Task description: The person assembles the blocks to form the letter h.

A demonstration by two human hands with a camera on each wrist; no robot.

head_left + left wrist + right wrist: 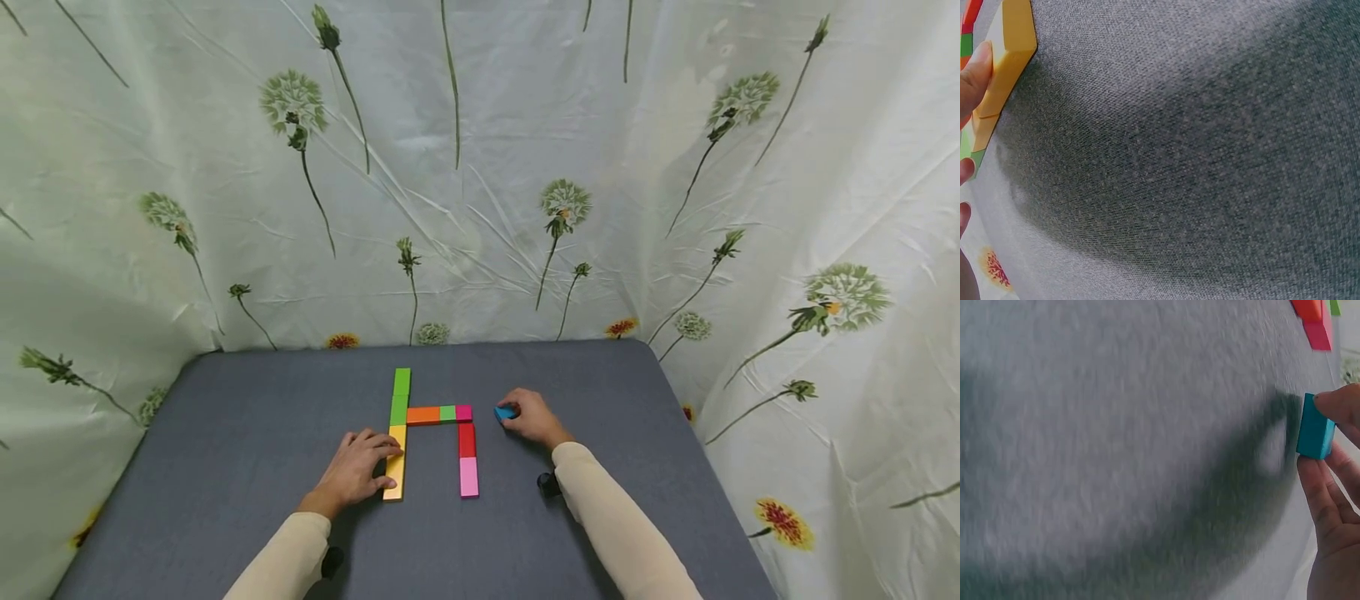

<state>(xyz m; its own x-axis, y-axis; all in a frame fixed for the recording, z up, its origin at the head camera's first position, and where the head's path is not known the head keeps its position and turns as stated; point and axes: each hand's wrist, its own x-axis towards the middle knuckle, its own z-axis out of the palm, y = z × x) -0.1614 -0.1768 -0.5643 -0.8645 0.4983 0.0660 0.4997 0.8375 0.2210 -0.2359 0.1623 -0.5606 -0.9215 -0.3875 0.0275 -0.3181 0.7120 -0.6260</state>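
Observation:
My right hand [531, 415] pinches a small blue block [1315, 428] between thumb and fingers, just right of the block figure. My left hand [355, 467] rests with relaxed fingers on the yellow blocks [393, 486], its thumb touching the nearer one. These yellow blocks continue a column with two green blocks [401, 396] at the far end. From the column a crosswise row runs right: an orange block [423, 416], a small green block [447, 413] and a magenta block [463, 412]. Below the magenta block lie a red block [467, 440] and a pink block [468, 477], end to end.
The blocks lie on a dark grey cloth-covered table [247, 467]. White curtains [465, 208] printed with dandelions hang behind it and along both sides. A black strap piece [549, 485] shows under the right sleeve, and another [332, 562] beside the left sleeve.

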